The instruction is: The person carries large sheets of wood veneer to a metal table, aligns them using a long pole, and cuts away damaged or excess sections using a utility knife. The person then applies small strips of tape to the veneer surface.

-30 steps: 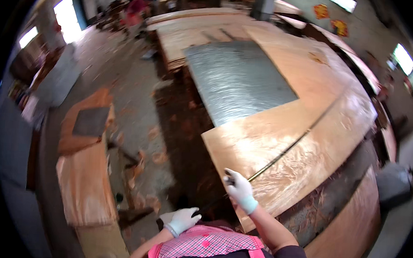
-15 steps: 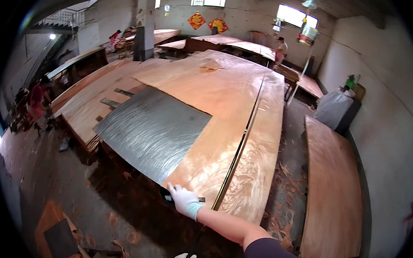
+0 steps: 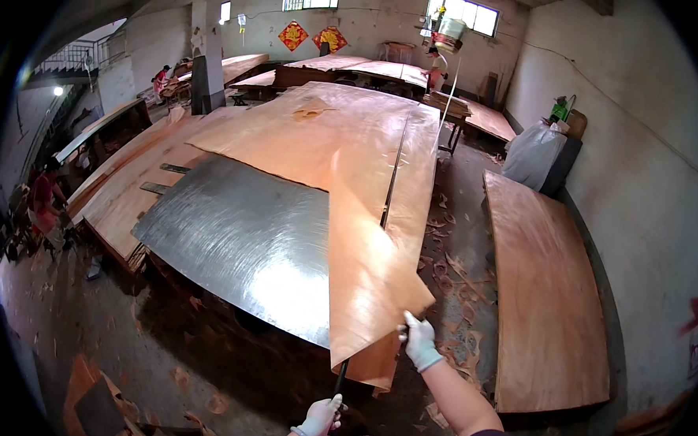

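Observation:
A thin tan wood veneer sheet (image 3: pixel 360 297) lies over the large stack in front of me, its near part lifted and folded over. My right hand (image 3: pixel 420 342), in a white glove, is closed on the raised corner of that veneer. At the lower middle, my gloved left hand (image 3: pixel 321 419) is wrapped round the near end of a long dark rod (image 3: pixel 342 375). The rod runs under the lifted veneer, which hides its middle, and shows again farther up as a dark line. Left of the veneer, a shiny dark grey panel (image 3: pixel 237 244) covers the stack's near-left part.
A long veneer-topped stack (image 3: pixel 546 299) stands low at the right by the wall. Veneer scraps (image 3: pixel 464 287) litter the floor between. Farther left is another wood stack (image 3: pixel 146 176) with a person (image 3: pixel 46 202) beside it. Another person (image 3: pixel 436 71) stands at the back, near a pillar-side row of stacks.
My right hand has moved right from the sheet's near edge, lifting and folding the veneer corner. My left hand has come farther into view, on the rod. The whole view has shifted.

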Motion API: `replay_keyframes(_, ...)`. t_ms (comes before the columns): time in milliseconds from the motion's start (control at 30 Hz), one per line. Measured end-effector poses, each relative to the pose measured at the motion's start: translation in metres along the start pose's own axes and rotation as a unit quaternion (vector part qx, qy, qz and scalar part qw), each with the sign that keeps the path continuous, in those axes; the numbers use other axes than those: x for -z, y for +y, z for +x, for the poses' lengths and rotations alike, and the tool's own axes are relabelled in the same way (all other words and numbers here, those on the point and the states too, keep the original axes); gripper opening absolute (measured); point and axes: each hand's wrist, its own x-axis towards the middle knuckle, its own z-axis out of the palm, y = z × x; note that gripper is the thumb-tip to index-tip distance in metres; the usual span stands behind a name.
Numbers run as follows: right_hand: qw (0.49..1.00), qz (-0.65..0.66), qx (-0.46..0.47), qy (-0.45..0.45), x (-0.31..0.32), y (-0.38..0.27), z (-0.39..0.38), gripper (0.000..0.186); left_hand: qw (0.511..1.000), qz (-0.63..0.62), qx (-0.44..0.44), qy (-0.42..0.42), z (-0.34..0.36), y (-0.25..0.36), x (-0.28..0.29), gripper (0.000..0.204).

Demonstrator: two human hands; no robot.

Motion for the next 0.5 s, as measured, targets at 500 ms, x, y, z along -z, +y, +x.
replay_keyframes(500, 0.913, 0.270, -0.238, 0.191, 0.208, 0.113, -0.057, 0.016, 0.997, -0.038, 0.062, -0.018, 0.021, -0.014, -0.024, 0.038)
